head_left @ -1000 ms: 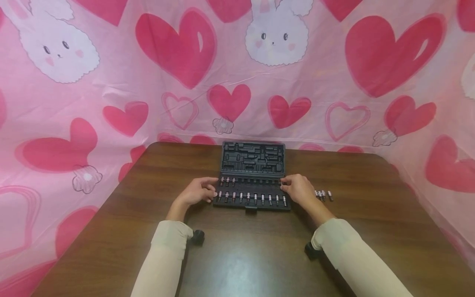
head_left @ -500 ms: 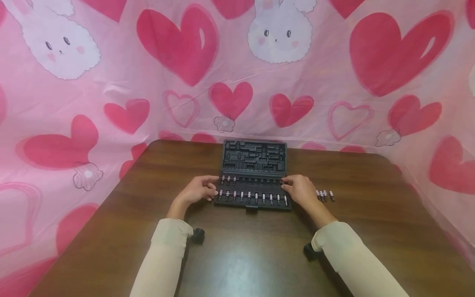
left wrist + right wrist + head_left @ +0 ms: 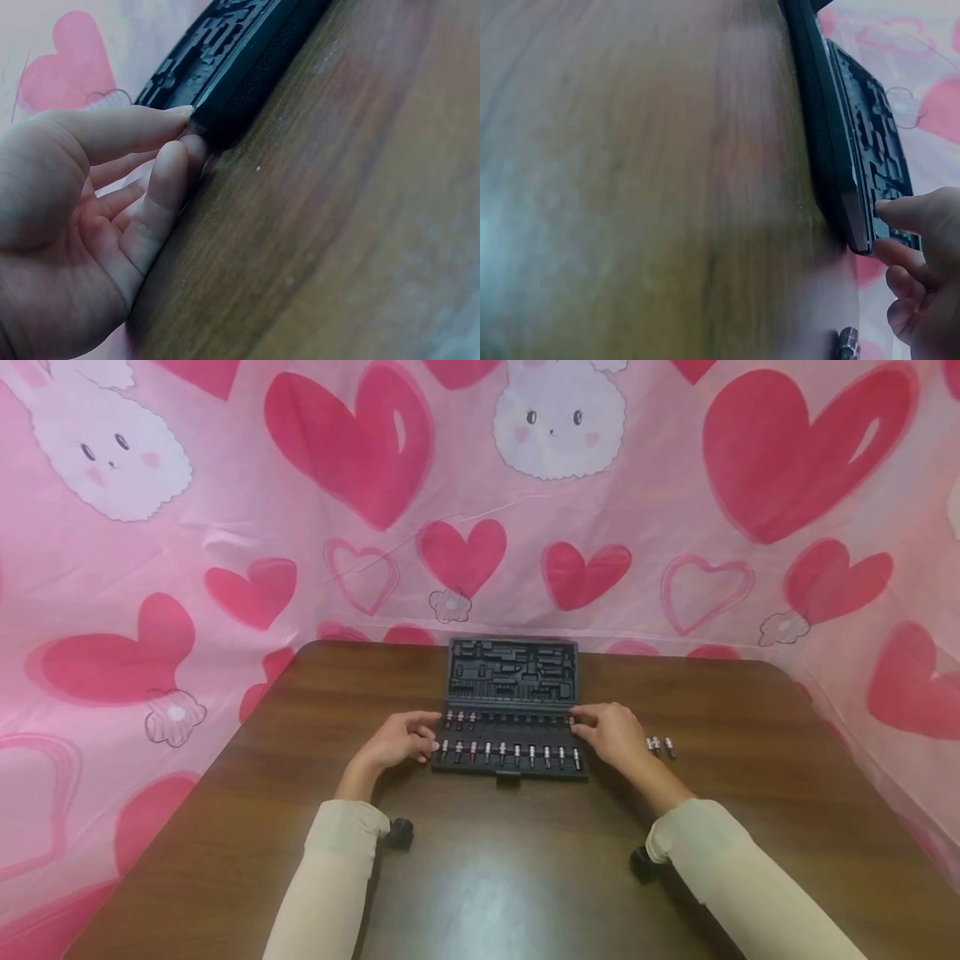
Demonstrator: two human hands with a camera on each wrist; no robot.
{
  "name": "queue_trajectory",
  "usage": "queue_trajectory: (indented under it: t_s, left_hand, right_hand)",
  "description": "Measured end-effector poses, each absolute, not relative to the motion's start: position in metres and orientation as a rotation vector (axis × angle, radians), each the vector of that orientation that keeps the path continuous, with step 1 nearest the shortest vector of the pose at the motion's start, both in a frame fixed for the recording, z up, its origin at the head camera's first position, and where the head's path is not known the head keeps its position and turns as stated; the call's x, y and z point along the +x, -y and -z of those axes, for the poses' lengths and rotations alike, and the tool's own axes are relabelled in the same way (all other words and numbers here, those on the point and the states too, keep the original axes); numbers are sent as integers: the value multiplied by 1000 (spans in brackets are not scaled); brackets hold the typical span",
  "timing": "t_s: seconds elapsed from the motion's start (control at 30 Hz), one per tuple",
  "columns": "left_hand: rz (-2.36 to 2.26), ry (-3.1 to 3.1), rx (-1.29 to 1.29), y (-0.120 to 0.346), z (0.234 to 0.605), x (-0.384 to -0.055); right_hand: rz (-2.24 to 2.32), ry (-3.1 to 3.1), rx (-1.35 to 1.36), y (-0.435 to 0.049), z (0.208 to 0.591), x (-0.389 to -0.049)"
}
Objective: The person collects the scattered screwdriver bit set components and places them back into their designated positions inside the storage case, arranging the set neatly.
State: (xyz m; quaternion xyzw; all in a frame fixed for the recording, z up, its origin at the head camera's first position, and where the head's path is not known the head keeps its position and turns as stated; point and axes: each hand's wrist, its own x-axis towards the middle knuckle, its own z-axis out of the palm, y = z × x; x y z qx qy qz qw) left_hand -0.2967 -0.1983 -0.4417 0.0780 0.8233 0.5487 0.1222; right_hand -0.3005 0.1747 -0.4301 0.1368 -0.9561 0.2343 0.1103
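While both hands (image 3: 510,739) touch its ends, case (image 3: 512,752) lies crosswise, lid (image 3: 513,672) rearward

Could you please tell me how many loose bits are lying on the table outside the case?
3 loose bits show, in a short row on the table just right of the right hand. More may be hidden behind that hand.

One open case (image 3: 513,670), thirteen seated bits (image 3: 508,752), three loose bits (image 3: 658,746)

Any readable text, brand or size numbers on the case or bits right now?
None readable.
Open black plastic bit case: moulded shapes only, no legible lettering.
Small metal bits in its tray and loose on the brown wooden table: any markings are too small to read.
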Motion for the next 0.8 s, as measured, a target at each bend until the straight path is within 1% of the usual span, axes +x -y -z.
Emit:
queue_trajectory:
  t_s: [0.47, 0.8]
  left_hand:
    - [-1607, -2392, 240, 198, 442, -296]
    - [-1615, -2391, 216, 198, 443, -296]
  right_hand:
    - [-721, 2828, 400, -209, 424, -292]
    - [-724, 2815, 429, -235, 429, -282]
